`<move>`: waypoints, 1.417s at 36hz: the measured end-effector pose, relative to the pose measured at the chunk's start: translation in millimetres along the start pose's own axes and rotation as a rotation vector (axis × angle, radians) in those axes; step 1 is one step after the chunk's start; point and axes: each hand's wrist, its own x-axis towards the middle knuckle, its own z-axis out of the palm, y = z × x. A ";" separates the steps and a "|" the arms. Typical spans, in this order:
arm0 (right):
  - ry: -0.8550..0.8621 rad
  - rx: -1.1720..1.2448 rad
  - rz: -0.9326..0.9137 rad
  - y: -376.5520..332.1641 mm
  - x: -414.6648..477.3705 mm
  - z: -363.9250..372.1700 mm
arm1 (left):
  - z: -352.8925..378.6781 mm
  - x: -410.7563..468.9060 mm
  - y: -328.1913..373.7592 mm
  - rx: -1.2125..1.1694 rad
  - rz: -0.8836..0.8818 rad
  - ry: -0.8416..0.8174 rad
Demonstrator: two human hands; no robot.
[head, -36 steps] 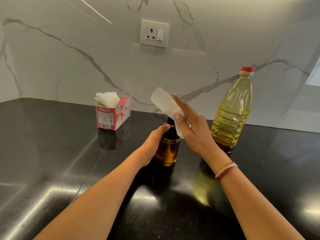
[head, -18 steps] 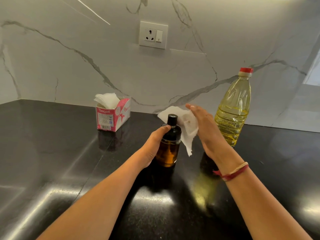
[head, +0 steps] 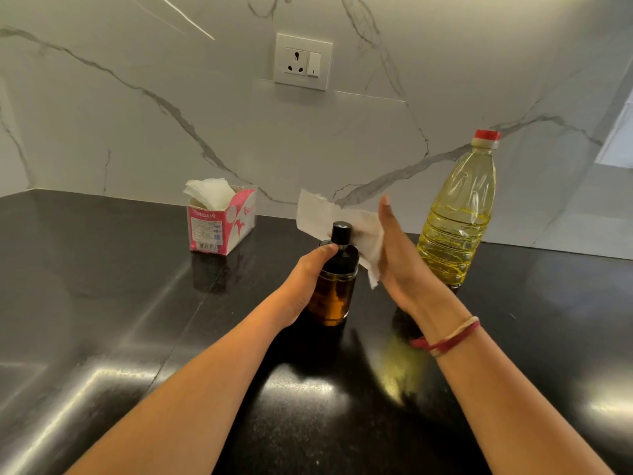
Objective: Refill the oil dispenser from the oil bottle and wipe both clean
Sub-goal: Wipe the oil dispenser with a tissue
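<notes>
R hand (head: pixel 400 265) brought tissue (head: pixel 342 219) against dispenser (head: pixel 334 296); L hand (head: pixel 305 281) holds it.

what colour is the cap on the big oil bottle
Red, on the oil bottle; its cap shows clearly in the head view.

L hand (head: pixel 305 278) curled — R hand (head: pixel 399 258) flat

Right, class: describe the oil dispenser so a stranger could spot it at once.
Below the wall socket, on the black counter, stands the oil dispenser, gripped by the left hand. Unlike the tall yellow oil bottle, it is short, amber and black-capped.
</notes>
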 end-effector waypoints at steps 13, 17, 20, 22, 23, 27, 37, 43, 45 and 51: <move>-0.016 -0.005 0.047 2.1 2.5 1.9 | -1.0 0.4 -1.5 0.009 0.013 0.001; -0.008 -0.011 0.033 -2.8 3.1 -4.2 | -1.1 0.8 -1.9 0.006 0.007 0.002; 0.092 0.060 0.063 -1.4 4.8 -20.5 | -2.2 2.1 -1.6 0.004 0.015 -0.007; 0.055 0.080 0.047 1.3 5.6 -17.1 | -2.4 3.0 -2.7 0.002 0.020 -0.004; 0.008 0.056 0.037 2.9 6.0 -11.8 | -1.9 3.1 -3.1 0.003 0.018 0.000; -0.053 -0.033 0.029 4.2 6.5 -2.6 | -0.5 1.5 -2.5 0.005 0.012 0.009; -0.162 0.001 -0.037 12.7 12.1 -6.1 | 0.0 0.1 -1.4 0.002 0.005 0.013; -0.138 0.157 -0.020 7.6 9.3 -26.0 | -1.3 0.3 -0.9 -0.015 0.033 -0.011; -0.155 0.144 -0.019 11.0 10.7 -22.4 | -0.7 0.4 -1.1 -0.023 0.036 -0.013; -0.253 0.047 -0.042 12.1 15.1 -18.0 | 0.4 -0.7 0.5 -0.022 0.025 0.009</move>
